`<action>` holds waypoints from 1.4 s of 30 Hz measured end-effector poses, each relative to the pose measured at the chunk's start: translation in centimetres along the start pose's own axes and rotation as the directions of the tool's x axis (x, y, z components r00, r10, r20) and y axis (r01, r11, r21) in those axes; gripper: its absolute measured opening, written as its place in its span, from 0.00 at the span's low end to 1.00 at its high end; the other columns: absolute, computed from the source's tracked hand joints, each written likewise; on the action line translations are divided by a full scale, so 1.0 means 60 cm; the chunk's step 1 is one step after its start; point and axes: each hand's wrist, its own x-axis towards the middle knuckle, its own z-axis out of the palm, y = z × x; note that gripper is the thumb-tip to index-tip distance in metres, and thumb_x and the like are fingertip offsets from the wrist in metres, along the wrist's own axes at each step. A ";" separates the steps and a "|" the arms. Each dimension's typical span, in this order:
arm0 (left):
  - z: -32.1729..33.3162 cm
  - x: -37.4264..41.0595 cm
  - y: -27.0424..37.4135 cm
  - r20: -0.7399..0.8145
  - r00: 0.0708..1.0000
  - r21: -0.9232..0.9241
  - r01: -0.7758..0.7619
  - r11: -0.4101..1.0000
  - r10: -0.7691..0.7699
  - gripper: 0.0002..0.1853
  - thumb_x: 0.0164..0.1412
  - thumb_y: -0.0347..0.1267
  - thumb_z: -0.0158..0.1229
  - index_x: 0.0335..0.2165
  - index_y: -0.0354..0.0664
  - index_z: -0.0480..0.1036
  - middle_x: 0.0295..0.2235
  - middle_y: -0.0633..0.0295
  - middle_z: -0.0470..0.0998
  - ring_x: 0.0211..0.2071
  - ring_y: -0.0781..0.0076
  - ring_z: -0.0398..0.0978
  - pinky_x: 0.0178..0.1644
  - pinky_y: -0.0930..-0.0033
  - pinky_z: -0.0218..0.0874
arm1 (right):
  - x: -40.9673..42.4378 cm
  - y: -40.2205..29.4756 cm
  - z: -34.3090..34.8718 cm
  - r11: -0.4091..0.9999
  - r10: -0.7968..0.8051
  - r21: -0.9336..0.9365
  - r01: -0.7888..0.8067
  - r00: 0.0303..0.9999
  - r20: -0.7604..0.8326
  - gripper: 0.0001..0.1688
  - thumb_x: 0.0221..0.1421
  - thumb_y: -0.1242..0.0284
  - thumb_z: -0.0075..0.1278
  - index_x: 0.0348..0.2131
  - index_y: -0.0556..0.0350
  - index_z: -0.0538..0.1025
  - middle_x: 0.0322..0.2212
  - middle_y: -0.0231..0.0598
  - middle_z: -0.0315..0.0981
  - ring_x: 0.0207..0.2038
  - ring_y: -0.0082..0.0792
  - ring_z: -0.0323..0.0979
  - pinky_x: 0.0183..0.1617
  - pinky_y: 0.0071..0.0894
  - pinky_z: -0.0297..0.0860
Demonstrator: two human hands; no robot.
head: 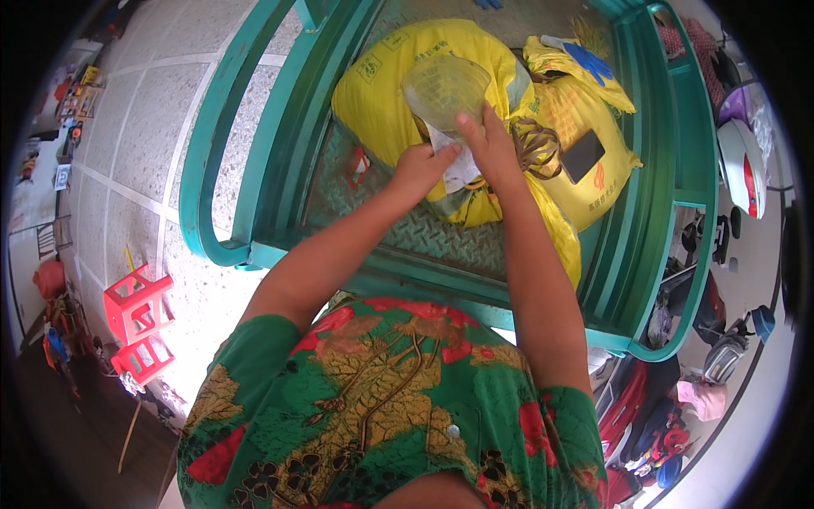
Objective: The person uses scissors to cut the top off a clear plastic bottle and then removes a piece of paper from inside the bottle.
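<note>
Both hands are over a yellow woven sack (375, 95) lying in a green metal cart (407, 261). My left hand (423, 167) pinches a white sheet, perhaps paper or film (459, 170), between thumb and fingers. My right hand (489, 146) is at the lower right edge of a translucent, rounded plastic item (445, 89), its thumb against it; whether that is a bag or a container, I cannot tell. The white sheet hangs below this item. Beside my right hand lie a bundle of brown straps (539, 149) and a dark smartphone (582, 156) on another yellow sack (572, 114).
A blue glove (588, 62) rests on yellow sacking at the cart's back right. The cart has raised tubular side rails (213, 146). Red plastic stools (137, 305) stand on the tiled floor at left. Scooters and a white helmet (743, 167) are at right.
</note>
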 end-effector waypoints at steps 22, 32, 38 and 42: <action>0.062 -0.008 0.032 -0.018 0.917 0.422 -0.354 0.835 0.398 0.14 0.54 0.37 0.55 0.25 0.35 0.73 0.23 0.49 0.73 0.26 0.54 0.73 0.30 0.61 0.62 | -0.027 0.090 -0.050 0.875 0.263 0.423 -0.235 0.965 -0.006 0.36 0.53 0.61 0.53 0.53 0.68 0.62 0.42 0.45 0.70 0.40 0.28 0.69 0.39 0.24 0.66; 0.014 -0.017 0.031 0.076 0.994 0.031 -0.075 0.997 0.072 0.17 0.50 0.36 0.62 0.35 0.34 0.73 0.32 0.59 0.78 0.34 0.74 0.75 0.39 0.71 0.65 | -0.069 0.104 0.000 0.643 0.491 0.592 -0.485 0.855 0.167 0.14 0.54 0.62 0.52 0.34 0.54 0.73 0.25 0.29 0.73 0.24 0.21 0.70 0.29 0.19 0.67; -0.011 -0.007 0.037 0.022 0.979 0.000 0.203 0.979 -0.203 0.18 0.51 0.35 0.60 0.39 0.34 0.74 0.34 0.60 0.78 0.35 0.75 0.74 0.40 0.72 0.64 | -0.077 0.081 0.032 0.810 0.364 0.468 -0.353 0.929 0.071 0.17 0.53 0.65 0.52 0.34 0.62 0.75 0.24 0.33 0.73 0.25 0.22 0.72 0.28 0.21 0.65; -0.034 -0.002 0.041 -0.003 0.960 -0.167 0.275 0.947 -0.279 0.17 0.51 0.32 0.56 0.40 0.35 0.71 0.35 0.60 0.76 0.34 0.72 0.74 0.38 0.71 0.65 | -0.096 0.063 0.024 0.782 0.333 0.527 -0.333 0.938 0.100 0.21 0.52 0.64 0.54 0.40 0.64 0.74 0.27 0.36 0.74 0.26 0.24 0.72 0.32 0.22 0.66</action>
